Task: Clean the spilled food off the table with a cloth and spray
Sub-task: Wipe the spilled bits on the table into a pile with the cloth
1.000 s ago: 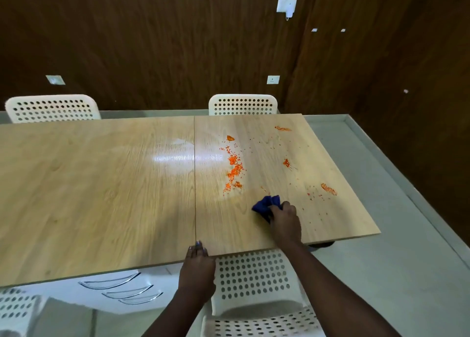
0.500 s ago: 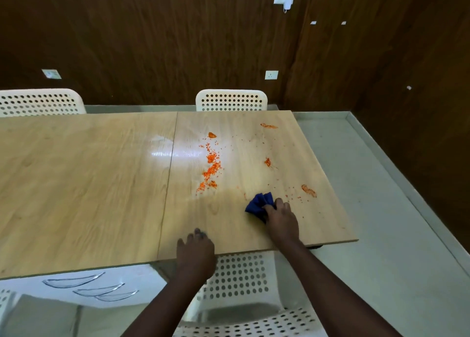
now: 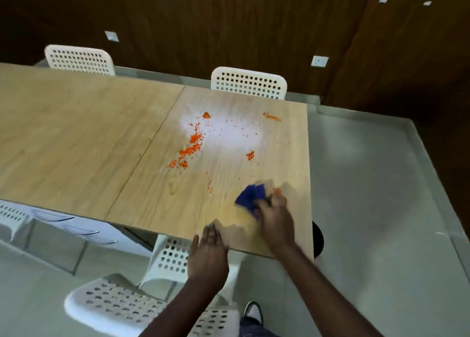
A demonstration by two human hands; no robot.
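Left hand (image 3: 208,258) first: it's flat, fingers straight, just resting on the near edge of the table (image 3: 76,138), holding nothing. To its right, the right hand (image 3: 276,222) is bunched around the blue cloth (image 3: 250,198) and pressing it to the wood, so that's clearly the hand doing the work. Spilled food (image 3: 192,146) is mostly up and to the left of the cloth, a long orange streak running away from the person at a slant, with smaller blobs beyond the right hand, one far out (image 3: 271,116) and a few crumbs (image 3: 277,191) right at the knuckles. I'd guess the next swipe goes forward-left. No spray bottle anywhere that I can see.
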